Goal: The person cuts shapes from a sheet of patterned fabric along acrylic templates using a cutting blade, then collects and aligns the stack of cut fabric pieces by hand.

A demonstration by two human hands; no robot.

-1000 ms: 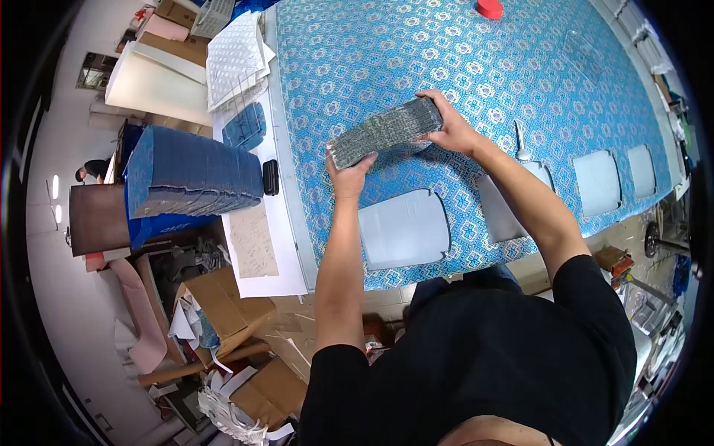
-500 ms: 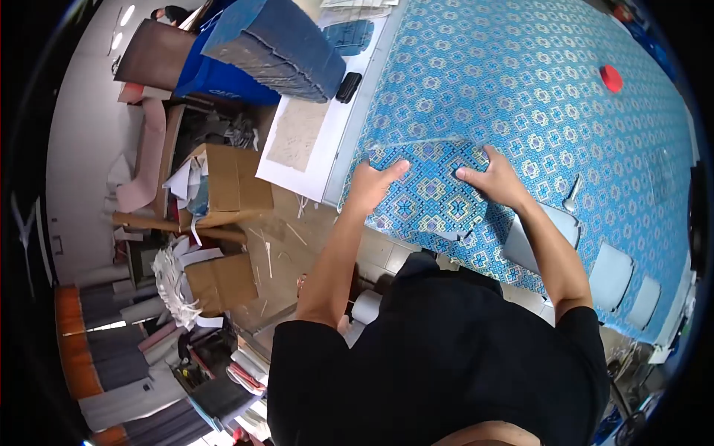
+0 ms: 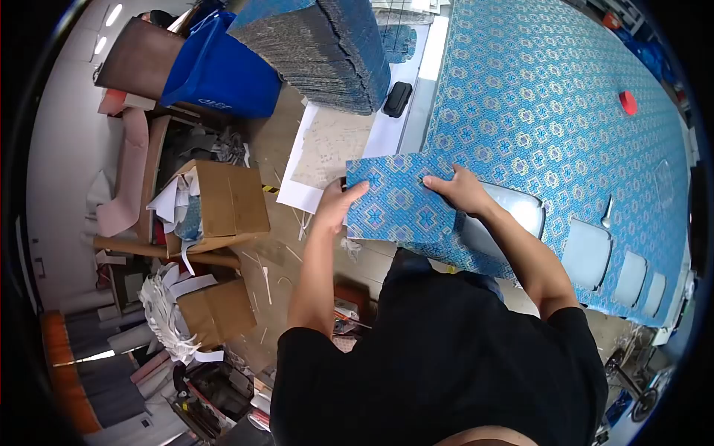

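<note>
My left hand (image 3: pixel 336 207) grips the left edge of a rectangular blue patterned fabric piece (image 3: pixel 398 199), thumb on top. At its upper right, my right hand (image 3: pixel 462 190) pinches the same piece, thumb on top and fingers beneath. The piece is held fairly flat, over the near left corner of the table covering (image 3: pixel 506 97), which has a matching pattern. Beyond the left hand lies a beige sheet with writing (image 3: pixel 332 141) on a white board. A tall stack of blue-topped layered pieces (image 3: pixel 335 67) stands behind that sheet.
A black oblong object (image 3: pixel 398 99) lies beside the stack. Grey-white panels (image 3: pixel 587 253) line the table's front edge, near a small metal tool (image 3: pixel 608 212). Farther back sits a red round object (image 3: pixel 628 102). Left are a blue bin (image 3: pixel 223 74) and cardboard boxes (image 3: pixel 234 199) with scraps.
Both hands have carried the fabric piece leftward, from over the patterned covering toward the white board. It was bowed before and looks flatter now. The head view has shifted too.
</note>
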